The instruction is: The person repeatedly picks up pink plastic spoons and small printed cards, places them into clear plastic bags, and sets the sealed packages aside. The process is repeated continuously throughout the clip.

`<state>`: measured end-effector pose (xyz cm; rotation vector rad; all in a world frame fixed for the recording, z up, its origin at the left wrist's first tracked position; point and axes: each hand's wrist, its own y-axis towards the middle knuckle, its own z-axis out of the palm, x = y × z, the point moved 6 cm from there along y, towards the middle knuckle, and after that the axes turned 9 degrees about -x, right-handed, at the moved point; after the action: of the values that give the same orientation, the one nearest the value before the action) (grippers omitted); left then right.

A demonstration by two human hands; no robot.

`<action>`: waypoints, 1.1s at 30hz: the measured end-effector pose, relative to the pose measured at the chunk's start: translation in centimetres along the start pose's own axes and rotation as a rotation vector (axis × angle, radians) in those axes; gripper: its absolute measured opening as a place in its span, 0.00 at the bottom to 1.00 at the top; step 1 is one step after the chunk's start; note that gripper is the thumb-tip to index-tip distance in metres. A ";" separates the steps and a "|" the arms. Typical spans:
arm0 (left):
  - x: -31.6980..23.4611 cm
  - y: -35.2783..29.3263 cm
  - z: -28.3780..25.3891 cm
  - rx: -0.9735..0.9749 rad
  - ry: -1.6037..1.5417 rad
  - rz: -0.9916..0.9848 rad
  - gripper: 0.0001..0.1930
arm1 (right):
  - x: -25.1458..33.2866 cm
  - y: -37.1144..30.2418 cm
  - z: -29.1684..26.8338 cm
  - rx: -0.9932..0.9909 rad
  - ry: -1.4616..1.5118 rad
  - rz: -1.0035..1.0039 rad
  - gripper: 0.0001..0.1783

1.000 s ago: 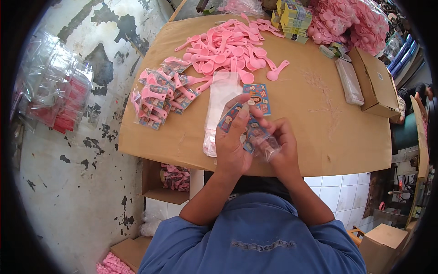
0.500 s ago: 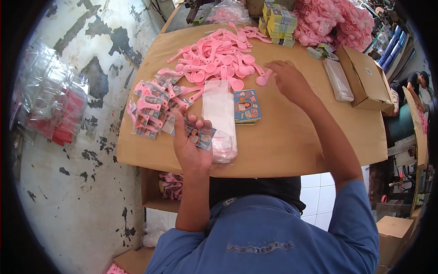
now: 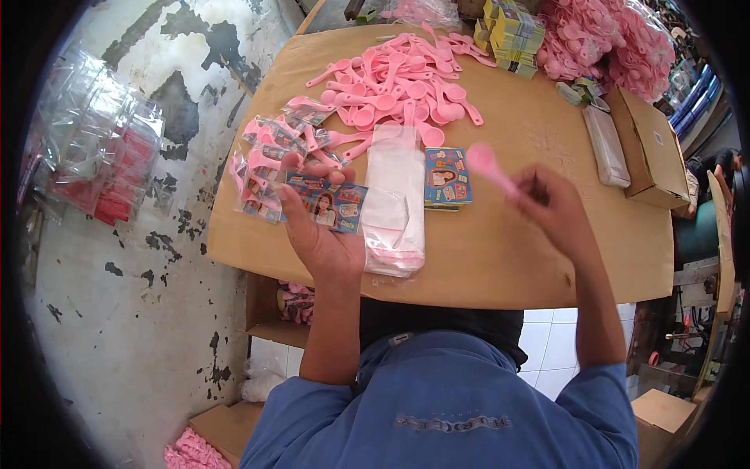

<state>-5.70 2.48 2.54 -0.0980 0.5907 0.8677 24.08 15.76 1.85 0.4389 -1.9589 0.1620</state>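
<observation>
My left hand (image 3: 328,248) is closed around the edge of a blue printed card (image 3: 324,205), which seems to sit in a clear plastic bag. With its fingers pinched on the handle, my right hand (image 3: 553,209) holds a pink scoop (image 3: 483,161) above the table, bowl pointing left and away. Between the hands lie a stack of clear bags (image 3: 393,168) and, beside it, a small stack of blue cards (image 3: 448,180). Loose pink scoops (image 3: 383,86) are heaped at the far side. Left of my left hand, bagged scoops with cards (image 3: 262,156) form a pile.
The brown-covered table (image 3: 508,266) borders a peeling wall (image 3: 156,313). Yellow bundles (image 3: 512,35), large bags of pink scoops (image 3: 594,43) and an open carton (image 3: 644,148) line its far right. Clear bags (image 3: 101,141) hang on the wall.
My right hand has drawn a scoop from the heap's right edge toward me and lifted it. My left hand has turned the bagged card so its printed face shows more.
</observation>
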 end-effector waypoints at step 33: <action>0.9 -0.8 1.8 0.128 -0.065 -0.037 0.21 | 3.4 -7.6 4.9 0.099 0.407 0.174 0.09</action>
<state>-3.86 3.19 3.48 0.0347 0.5804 0.7928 21.54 6.50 2.22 0.2729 -1.5895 0.4277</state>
